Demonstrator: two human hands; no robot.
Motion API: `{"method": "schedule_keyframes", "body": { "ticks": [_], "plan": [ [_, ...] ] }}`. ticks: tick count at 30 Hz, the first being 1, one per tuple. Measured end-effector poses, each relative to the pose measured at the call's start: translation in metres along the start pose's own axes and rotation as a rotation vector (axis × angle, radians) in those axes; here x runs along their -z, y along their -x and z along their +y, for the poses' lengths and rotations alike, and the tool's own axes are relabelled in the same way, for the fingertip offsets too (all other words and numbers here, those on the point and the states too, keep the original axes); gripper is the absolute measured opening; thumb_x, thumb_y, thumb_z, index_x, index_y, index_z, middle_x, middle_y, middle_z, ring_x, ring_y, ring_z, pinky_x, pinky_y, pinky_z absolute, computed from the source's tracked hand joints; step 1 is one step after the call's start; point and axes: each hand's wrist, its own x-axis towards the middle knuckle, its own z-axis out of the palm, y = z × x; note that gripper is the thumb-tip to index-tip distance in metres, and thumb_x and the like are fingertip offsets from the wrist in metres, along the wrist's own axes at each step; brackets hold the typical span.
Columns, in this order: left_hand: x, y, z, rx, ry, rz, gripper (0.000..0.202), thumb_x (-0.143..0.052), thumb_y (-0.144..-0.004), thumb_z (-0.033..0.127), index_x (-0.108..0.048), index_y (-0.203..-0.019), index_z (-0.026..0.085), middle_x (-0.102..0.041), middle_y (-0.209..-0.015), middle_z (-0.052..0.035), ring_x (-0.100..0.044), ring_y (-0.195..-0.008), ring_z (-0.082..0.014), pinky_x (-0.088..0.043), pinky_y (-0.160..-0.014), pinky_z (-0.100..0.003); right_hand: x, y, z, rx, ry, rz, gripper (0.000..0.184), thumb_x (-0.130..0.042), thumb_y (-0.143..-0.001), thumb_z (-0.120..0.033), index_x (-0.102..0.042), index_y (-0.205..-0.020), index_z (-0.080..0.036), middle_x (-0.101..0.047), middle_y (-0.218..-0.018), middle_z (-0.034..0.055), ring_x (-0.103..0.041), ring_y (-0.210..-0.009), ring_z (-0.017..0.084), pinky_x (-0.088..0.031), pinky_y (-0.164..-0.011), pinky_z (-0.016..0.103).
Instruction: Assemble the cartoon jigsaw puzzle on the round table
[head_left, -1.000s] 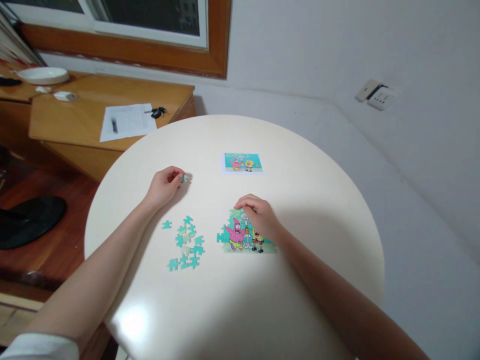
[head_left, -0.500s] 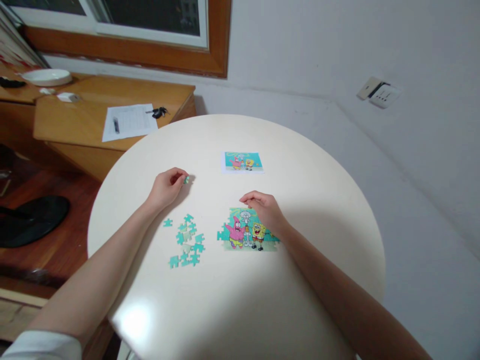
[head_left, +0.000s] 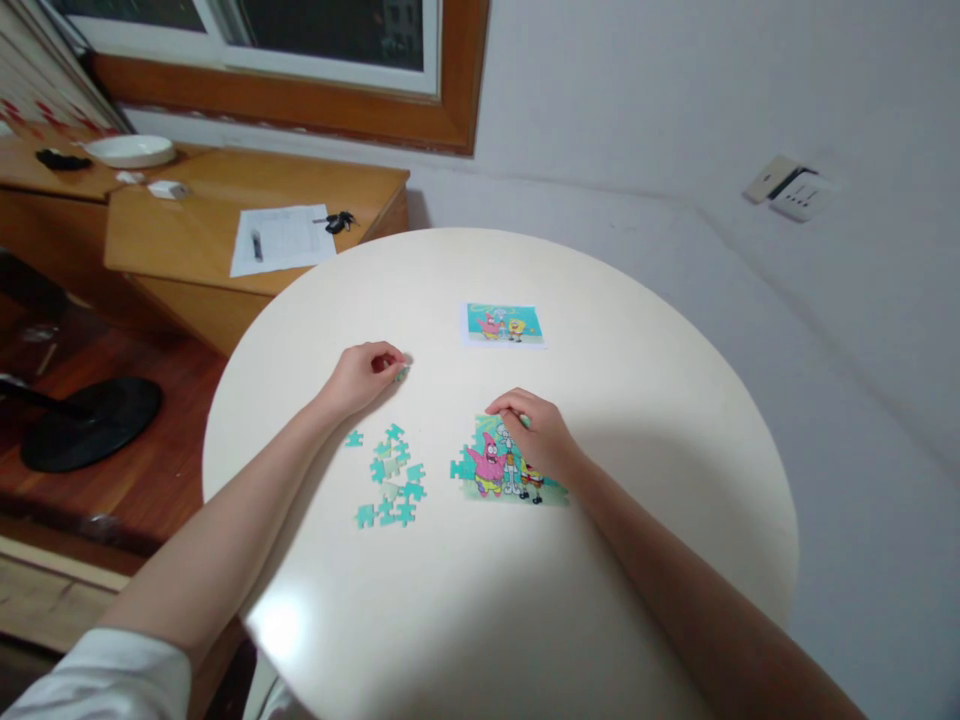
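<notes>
My left hand (head_left: pixel 367 378) pinches a small green puzzle piece (head_left: pixel 403 373) between thumb and fingers, just above the white table. Below it lie several loose green puzzle pieces (head_left: pixel 414 472) in a cluster. My right hand (head_left: pixel 541 430) is closed with fingertips together at the upper edge of the partly joined jigsaw puzzle (head_left: pixel 489 470). Whether anything is between those fingers is hidden. This hand covers the puzzle's upper right part. The puzzle shows a pink starfish figure and other cartoon figures, with knobs jutting out at its left edge.
A picture card (head_left: pixel 504 324) with the same cartoon scene lies farther back on the round white table (head_left: pixel 600 330). Behind at left, a wooden cabinet (head_left: pixel 300 178) bears a paper sheet (head_left: pixel 281 240), keys (head_left: pixel 340 222) and a white dish (head_left: pixel 133 151). A wall stands at right.
The camera view has turned slightly left. My left hand has come a little nearer the puzzle with its piece. My right hand has shifted left and down, covering more of the puzzle's figures.
</notes>
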Motion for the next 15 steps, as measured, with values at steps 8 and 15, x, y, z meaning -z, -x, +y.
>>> {"method": "schedule_keyframes", "body": {
  "ticks": [8, 15],
  "plan": [
    [-0.004, -0.003, -0.009, -0.05, 0.001, -0.002, 0.012, -0.06, -0.072, 0.024, -0.068, -0.074, 0.017, -0.067, -0.071, -0.004, -0.055, -0.062, -0.0146, -0.043, -0.063, -0.028, -0.003, 0.004, -0.007, 0.187, 0.222, -0.013, 0.027, -0.04, -0.083, -0.006, -0.064, -0.085, -0.019, -0.066, -0.087, 0.0072, -0.06, -0.086, 0.019, -0.048, -0.08, 0.035],
    [-0.007, -0.004, -0.014, -0.034, 0.107, 0.002, 0.014, -0.059, -0.072, 0.027, -0.067, -0.074, 0.015, -0.067, -0.069, -0.0039, -0.055, -0.06, -0.0138, -0.043, -0.061, -0.027, -0.021, -0.002, -0.044, 0.277, 0.245, -0.162, 0.021, -0.047, -0.087, -0.012, -0.065, -0.094, -0.019, -0.066, -0.094, 0.0078, -0.059, -0.089, 0.019, -0.046, -0.082, 0.035]
  ]
}}
